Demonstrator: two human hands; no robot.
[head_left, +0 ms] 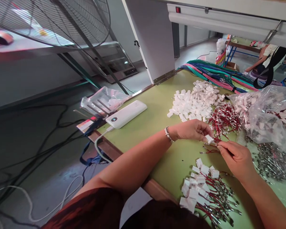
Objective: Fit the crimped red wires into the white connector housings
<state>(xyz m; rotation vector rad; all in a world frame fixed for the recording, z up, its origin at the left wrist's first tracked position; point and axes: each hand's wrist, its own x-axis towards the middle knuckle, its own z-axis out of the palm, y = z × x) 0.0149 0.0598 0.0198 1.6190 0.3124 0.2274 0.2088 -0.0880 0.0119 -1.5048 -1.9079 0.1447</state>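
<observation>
Between finger and thumb, my left hand (197, 129) pinches a small white plastic connector housing (209, 138). My right hand (235, 156) is closed on a short red wire lead (216, 141), its end at the housing; whether it sits inside I cannot tell. Just beyond the hands is a heap of red wire leads with metal terminals (224, 119). Farther back lies a pile of loose white housings (193, 100). Nearer my body, housings with red leads attached (205, 187) lie in a bunch. A few loose leads (208, 150) rest beside my right hand.
A white power bank (126, 114) with a cable sits at the table's left edge, near a plastic bag (105, 98). Bagged housings (269, 111) and metal parts (273, 160) lie right. Bundled coloured wires (212, 73) run behind. A fan (62, 22) stands left; another person (268, 57) sits beyond.
</observation>
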